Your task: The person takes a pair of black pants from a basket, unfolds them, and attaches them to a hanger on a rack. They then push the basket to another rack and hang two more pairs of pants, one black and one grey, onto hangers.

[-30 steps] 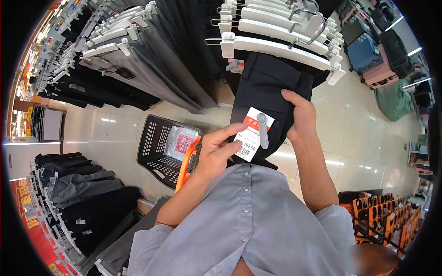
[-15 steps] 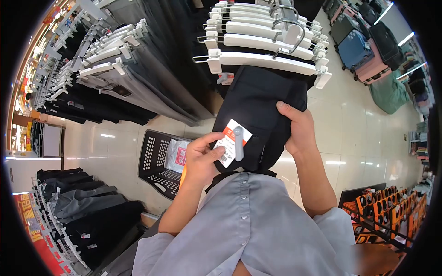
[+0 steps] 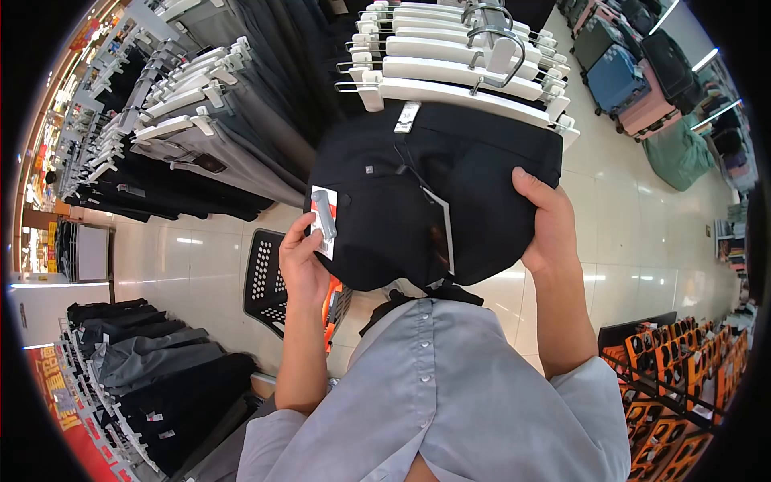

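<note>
Black trousers (image 3: 490, 201) are spread out between my hands, below the row of white hangers. My left hand (image 3: 305, 261) pinches their left edge together with a red-and-white price tag (image 3: 328, 247). A grey security tag (image 3: 324, 213) lies over that price tag. The trousers' right edge is in my right hand (image 3: 552, 225), thumb on top and fingers hidden behind the cloth. A small white label (image 3: 407, 118) sits at the waistband. A dark hang tag with a white edge (image 3: 444, 233) dangles on a cord across the middle.
White clip hangers (image 3: 458, 90) hang just beyond the trousers. Grey and black trousers (image 3: 257, 120) fill a rack at the left. A black shopping basket (image 3: 263, 277) stands on the floor behind my left arm. Suitcases (image 3: 614, 76) and an orange eyewear display (image 3: 671, 361) are at the right.
The folded trousers have been opened out wide. My left hand has moved left with the price tag, and my right hand slightly right. The waistband label and dark hang tag now show.
</note>
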Available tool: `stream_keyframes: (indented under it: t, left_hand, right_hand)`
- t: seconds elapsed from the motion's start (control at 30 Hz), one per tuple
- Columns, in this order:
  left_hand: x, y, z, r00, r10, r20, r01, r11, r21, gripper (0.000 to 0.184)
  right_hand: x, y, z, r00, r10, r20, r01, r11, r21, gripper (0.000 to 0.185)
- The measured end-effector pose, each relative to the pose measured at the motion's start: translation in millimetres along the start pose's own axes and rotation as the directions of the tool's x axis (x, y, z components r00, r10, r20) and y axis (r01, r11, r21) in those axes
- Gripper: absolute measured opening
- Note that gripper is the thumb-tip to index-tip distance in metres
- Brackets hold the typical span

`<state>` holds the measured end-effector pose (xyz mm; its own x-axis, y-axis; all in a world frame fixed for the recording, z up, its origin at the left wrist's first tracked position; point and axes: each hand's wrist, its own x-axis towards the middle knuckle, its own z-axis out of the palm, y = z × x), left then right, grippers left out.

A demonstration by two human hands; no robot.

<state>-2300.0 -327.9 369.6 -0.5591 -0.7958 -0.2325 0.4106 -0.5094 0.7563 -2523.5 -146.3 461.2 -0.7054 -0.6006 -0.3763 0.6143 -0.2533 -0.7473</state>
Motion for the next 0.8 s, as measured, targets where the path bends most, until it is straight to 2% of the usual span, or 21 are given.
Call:
stream_keyframes:
  t: [0.1, 0.3, 0.33, 0.43, 0.47, 0.57, 0.7, 0.8]
  left_hand:
    - [10.8, -7.1, -7.9, 1.000, 0.013, -0.013, -0.013, 0.999, 0.052, 0.026]
    - [13.2, -30.8, -15.9, 0.999, -0.052, 0.007, 0.050, 0.988, 0.144, 0.026]
    - [9.8, -36.7, -12.9, 0.997, -0.075, -0.004, 0.075, 0.986, 0.147, 0.028]
    - [-4.3, -43.6, 5.7, 0.986, -0.080, 0.143, 0.062, 0.990, 0.128, 0.029]
    - [-5.9, -48.4, 7.0, 0.985, -0.093, 0.148, 0.075, 0.990, 0.123, 0.030]
    - [-15.9, -47.0, 29.1, 0.993, -0.066, 0.098, 0.048, 0.984, 0.172, 0.037]
    - [-17.5, -44.8, 35.7, 0.997, -0.036, 0.072, 0.020, 0.978, 0.210, 0.039]
    - [-20.5, -40.5, 38.9, 0.998, -0.005, 0.056, -0.008, 0.973, 0.229, 0.038]
  right_hand:
    - [-6.4, -2.5, 9.9, 1.000, -0.006, 0.006, 0.006, 1.000, 0.017, 0.036]
    - [-11.6, -4.8, 12.0, 0.984, -0.054, 0.168, 0.045, 0.997, 0.059, 0.039]
    - [-11.5, -5.8, 12.6, 0.985, -0.058, 0.163, 0.049, 0.997, 0.056, 0.039]
    - [-9.0, -7.7, 13.9, 0.988, -0.059, 0.141, 0.053, 0.997, 0.050, 0.040]
    - [-7.6, -8.3, 12.1, 0.991, -0.058, 0.124, 0.052, 0.997, 0.050, 0.040]
    - [-5.3, -10.7, 8.3, 0.992, -0.059, 0.114, 0.053, 0.997, 0.056, 0.040]
    - [-4.0, -15.0, 4.4, 0.991, -0.066, 0.118, 0.058, 0.996, 0.070, 0.040]
    - [-4.9, -17.7, -0.2, 0.993, -0.098, 0.061, 0.095, 0.994, 0.048, 0.040]
